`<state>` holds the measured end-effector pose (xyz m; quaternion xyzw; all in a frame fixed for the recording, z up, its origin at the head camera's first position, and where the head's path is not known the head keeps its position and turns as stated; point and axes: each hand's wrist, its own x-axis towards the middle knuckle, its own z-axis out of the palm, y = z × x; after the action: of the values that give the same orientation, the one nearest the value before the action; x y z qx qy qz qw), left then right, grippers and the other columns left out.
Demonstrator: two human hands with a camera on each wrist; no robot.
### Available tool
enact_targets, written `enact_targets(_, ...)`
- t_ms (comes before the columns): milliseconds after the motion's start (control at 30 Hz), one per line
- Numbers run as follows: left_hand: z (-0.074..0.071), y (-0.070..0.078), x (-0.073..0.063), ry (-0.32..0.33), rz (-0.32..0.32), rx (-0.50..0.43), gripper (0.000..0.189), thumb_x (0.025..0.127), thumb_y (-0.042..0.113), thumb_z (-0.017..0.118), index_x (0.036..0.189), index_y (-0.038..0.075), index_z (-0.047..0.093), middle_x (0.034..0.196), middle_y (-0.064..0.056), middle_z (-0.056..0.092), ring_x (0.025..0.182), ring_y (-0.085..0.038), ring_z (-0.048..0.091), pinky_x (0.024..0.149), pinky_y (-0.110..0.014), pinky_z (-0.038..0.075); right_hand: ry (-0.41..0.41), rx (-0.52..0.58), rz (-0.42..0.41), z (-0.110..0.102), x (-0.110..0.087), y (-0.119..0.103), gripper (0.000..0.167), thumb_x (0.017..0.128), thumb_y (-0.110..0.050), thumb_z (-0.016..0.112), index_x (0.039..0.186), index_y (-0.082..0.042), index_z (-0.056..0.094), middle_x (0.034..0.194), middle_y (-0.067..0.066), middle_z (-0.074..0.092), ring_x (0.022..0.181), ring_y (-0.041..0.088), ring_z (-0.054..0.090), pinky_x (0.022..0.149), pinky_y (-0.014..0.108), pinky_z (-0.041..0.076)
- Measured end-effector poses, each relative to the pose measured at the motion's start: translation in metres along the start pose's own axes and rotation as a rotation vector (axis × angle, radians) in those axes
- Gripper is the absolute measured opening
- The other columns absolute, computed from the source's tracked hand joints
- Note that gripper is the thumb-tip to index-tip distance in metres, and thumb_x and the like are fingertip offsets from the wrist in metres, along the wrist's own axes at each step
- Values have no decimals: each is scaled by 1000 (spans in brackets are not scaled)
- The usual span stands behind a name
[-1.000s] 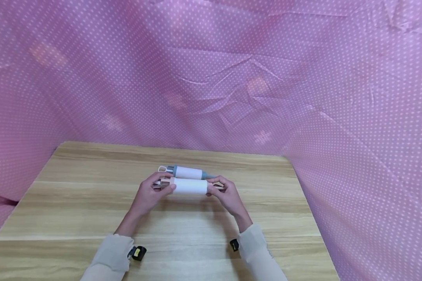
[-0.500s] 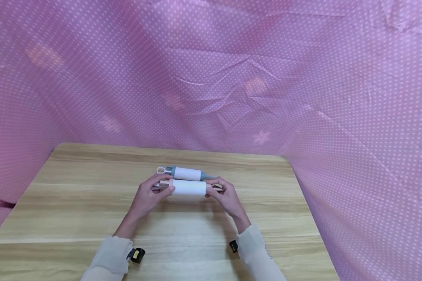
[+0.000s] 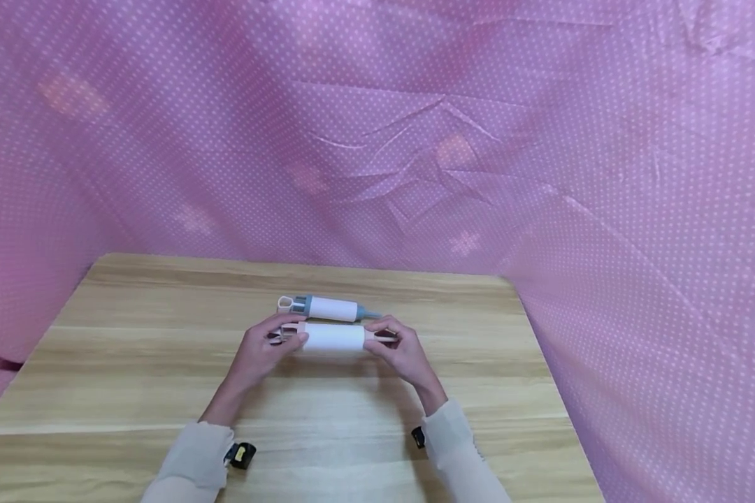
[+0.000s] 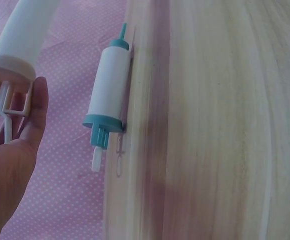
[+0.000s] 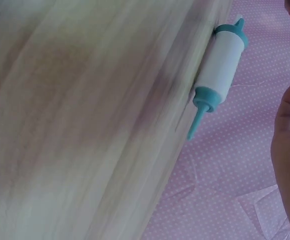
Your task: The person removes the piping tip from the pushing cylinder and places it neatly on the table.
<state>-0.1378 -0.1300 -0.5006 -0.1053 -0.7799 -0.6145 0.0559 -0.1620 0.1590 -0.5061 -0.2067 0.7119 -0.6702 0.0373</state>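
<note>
Both hands hold a white-barrelled syringe with pale pink end caps level above the table. My left hand grips its plunger end, thumb in front and fingers behind; the left wrist view shows the pale prongs and white handle loop of this syringe against the palm. At the nozzle end, my right hand pinches the cap between thumb and fingers. Just behind lies a second syringe with teal caps, its thin nozzle pointing right and its white loop left. In the right wrist view the right hand's grip is mostly cut off.
The wood-grain table reaches to a pink dotted cloth that hangs behind and at both sides. In the left wrist view the teal-capped syringe appears close to the table's far edge.
The held syringe has shifted slightly towards the person, widening the gap to the teal-capped one. Both hands keep their grip. The head view has shifted a little.
</note>
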Motion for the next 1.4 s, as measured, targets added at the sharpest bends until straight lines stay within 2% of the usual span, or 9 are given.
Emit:
enact_targets(233, 0, 1, 0, -5, 18, 0, 32, 91, 16, 78, 121, 7, 71, 108, -10, 69, 89, -18, 66, 71, -29, 60, -34, 17, 67, -2, -1, -1, 29, 89, 5, 73, 117, 7, 63, 124, 22, 61, 103, 29, 68, 85, 39, 60)
enact_targets(333, 1, 1, 0, -2, 30, -1, 32, 91, 15, 78, 121, 4, 70, 108, -11, 69, 91, -17, 66, 74, -28, 60, -25, 19, 112, -4, -1, -2, 34, 90, 1, 75, 122, 2, 64, 129, 21, 60, 104, 30, 69, 85, 40, 60)
enact_targets(500, 2, 2, 0, 4, 33, -16, 35, 92, 14, 77, 123, 0, 68, 111, -11, 69, 94, -14, 66, 75, -26, 59, -2, -35, 151, -8, 1, -4, 42, 88, -5, 78, 127, -4, 64, 126, 15, 62, 107, 29, 67, 91, 39, 57)
enact_targets(700, 2, 4, 0, 1, 38, -25, 34, 93, 8, 75, 125, 1, 67, 115, -12, 68, 94, -10, 65, 76, -25, 59, -36, -28, 177, -11, 2, -7, 39, 89, -3, 77, 125, 1, 64, 127, 17, 62, 107, 31, 67, 90, 42, 58)
enact_targets(867, 1, 25, -2, -5, 45, 6, 32, 93, 4, 73, 123, -3, 67, 114, -16, 68, 93, -6, 64, 76, -26, 59, -57, 51, 204, -10, 2, -10, 35, 90, -2, 76, 122, 2, 64, 133, 19, 58, 104, 32, 69, 89, 51, 58)
enact_targets(967, 1, 23, -1, 5, 45, 8, 32, 93, 5, 73, 124, -1, 67, 114, -15, 68, 93, -5, 64, 76, -25, 58, -70, 72, 196, -10, 2, -12, 36, 90, -1, 76, 124, 3, 63, 138, 22, 55, 104, 34, 70, 89, 50, 58)
enact_targets(1100, 1, 5, 1, 22, 31, -14, 34, 93, 10, 75, 126, 4, 68, 116, -12, 67, 95, -8, 65, 76, -23, 58, -83, 84, 157, -10, 3, -13, 35, 92, -1, 74, 124, 5, 61, 137, 24, 54, 101, 34, 70, 88, 54, 57)
enact_targets(1267, 1, 5, 2, 36, 55, -27, 32, 93, 13, 76, 124, 9, 70, 114, -9, 67, 95, -12, 65, 76, -24, 58, -34, 46, 83, -9, 5, -12, 23, 97, -2, 66, 117, 9, 64, 124, 19, 62, 92, 28, 70, 83, 54, 59)
enact_targets(1400, 2, 5, 1, 40, 73, -15, 31, 92, 13, 77, 122, 8, 70, 114, -8, 67, 96, -13, 66, 76, -24, 58, -4, 27, 56, -8, 6, -13, 20, 96, -1, 67, 113, 10, 65, 118, 18, 65, 95, 22, 66, 81, 48, 60)
